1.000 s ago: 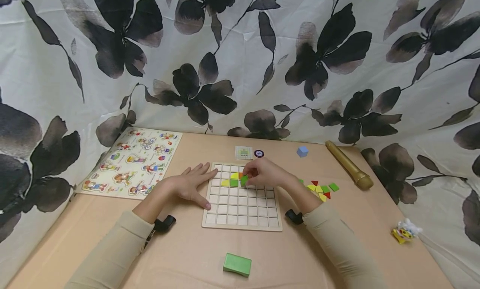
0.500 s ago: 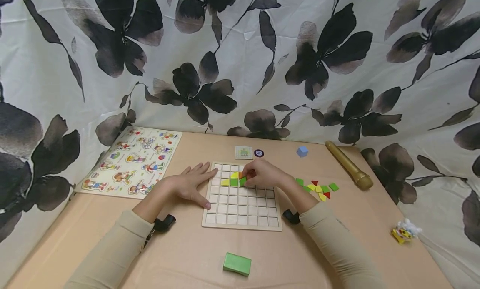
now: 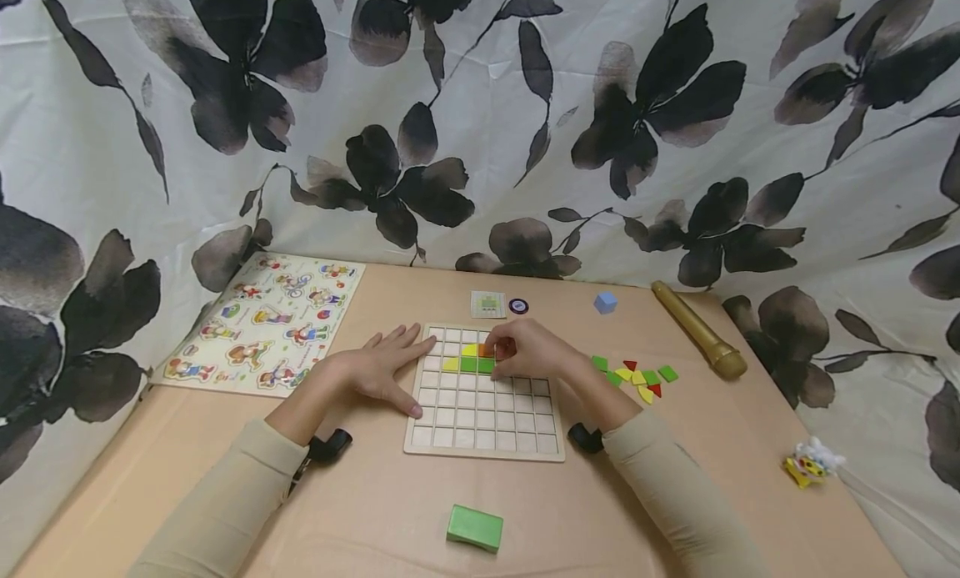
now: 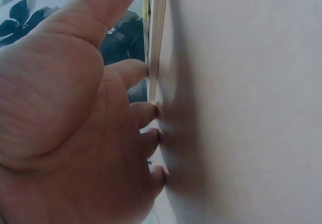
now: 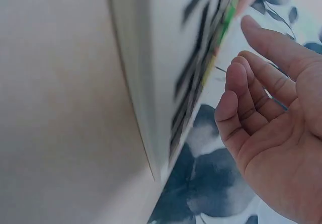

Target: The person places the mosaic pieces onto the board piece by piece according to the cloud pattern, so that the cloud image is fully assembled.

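A light wooden grid board (image 3: 483, 440) lies flat on the table. Green tiles (image 3: 477, 365) sit side by side in its second row, with a yellow tile (image 3: 450, 364) to their left. Just above are another yellow tile (image 3: 469, 349) and an orange one (image 3: 482, 351), partly hidden by the right hand. My left hand (image 3: 367, 374) lies spread, thumb and index finger at the board's left edge; the left wrist view shows fingertips against the board's side (image 4: 158, 43). My right hand (image 3: 532, 349) hovers over the board, fingers loosely bent, nothing in it, thumb tip beside the right green tile.
Loose green, yellow and red tiles (image 3: 639, 378) lie right of the board. Behind it are a small pattern card (image 3: 487, 305), a dark round disc (image 3: 518, 306) and a blue cube (image 3: 605, 303). A gold microphone (image 3: 697, 332), toy figure (image 3: 812, 463), sticker sheet (image 3: 262, 328) and green block (image 3: 475, 529) surround it.
The green tile pinched by my right hand has gone down into the cell right of the other green tile. The fingers have let go of it. My left hand has stayed put.
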A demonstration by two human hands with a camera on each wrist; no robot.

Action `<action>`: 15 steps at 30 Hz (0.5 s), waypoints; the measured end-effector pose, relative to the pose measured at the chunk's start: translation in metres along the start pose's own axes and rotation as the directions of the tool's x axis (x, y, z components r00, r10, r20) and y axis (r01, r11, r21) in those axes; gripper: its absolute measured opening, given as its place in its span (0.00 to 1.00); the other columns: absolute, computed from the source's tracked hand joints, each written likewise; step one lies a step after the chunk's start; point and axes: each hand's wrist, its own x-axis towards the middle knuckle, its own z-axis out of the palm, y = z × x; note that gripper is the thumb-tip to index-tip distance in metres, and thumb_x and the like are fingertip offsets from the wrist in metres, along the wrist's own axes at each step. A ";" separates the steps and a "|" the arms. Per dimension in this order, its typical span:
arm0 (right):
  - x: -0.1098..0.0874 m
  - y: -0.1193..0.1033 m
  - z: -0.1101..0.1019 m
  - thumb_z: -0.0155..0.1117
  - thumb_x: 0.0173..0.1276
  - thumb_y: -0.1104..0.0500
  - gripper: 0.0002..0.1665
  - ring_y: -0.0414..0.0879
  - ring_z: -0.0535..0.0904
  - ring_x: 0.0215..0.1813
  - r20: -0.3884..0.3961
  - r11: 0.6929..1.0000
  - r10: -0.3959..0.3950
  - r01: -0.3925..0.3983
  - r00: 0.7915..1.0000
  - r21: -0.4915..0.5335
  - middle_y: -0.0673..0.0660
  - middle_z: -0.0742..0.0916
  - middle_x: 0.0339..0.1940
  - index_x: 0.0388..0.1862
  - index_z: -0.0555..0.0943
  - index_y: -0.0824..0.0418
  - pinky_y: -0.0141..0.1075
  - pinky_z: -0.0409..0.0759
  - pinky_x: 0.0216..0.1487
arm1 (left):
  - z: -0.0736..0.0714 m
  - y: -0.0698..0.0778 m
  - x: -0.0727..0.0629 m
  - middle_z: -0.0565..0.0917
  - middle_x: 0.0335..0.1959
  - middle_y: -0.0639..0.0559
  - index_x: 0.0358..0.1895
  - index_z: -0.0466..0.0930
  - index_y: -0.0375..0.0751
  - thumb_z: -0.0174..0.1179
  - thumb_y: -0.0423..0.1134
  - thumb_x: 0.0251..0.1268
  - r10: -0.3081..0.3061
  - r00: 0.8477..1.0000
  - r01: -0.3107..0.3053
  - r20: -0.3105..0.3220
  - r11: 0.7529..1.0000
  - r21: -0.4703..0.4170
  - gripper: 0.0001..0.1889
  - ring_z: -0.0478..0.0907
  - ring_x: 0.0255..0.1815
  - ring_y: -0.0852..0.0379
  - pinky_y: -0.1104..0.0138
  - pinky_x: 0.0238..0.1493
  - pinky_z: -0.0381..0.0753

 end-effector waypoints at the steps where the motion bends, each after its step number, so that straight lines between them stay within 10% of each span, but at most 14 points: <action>1: -0.003 -0.001 -0.002 0.81 0.61 0.61 0.18 0.43 0.77 0.35 -0.018 1.000 0.003 -0.003 1.000 0.002 0.51 0.84 0.33 0.49 0.87 0.60 0.33 0.77 0.38 | 0.000 0.000 0.000 0.37 0.87 0.37 0.86 0.46 0.49 0.73 0.70 0.51 0.002 1.000 -0.002 0.000 1.000 0.000 0.64 0.32 0.87 0.34 0.35 0.82 0.32; 15: -0.065 0.022 -0.058 0.75 0.68 0.59 0.19 0.49 0.81 0.44 -0.272 0.994 0.104 -0.095 0.957 0.045 0.59 0.89 0.48 0.57 0.86 0.58 0.41 0.81 0.46 | -0.001 0.000 0.001 0.37 0.87 0.36 0.86 0.46 0.48 0.73 0.69 0.52 0.004 1.000 -0.004 0.004 1.000 -0.009 0.64 0.31 0.87 0.33 0.34 0.82 0.33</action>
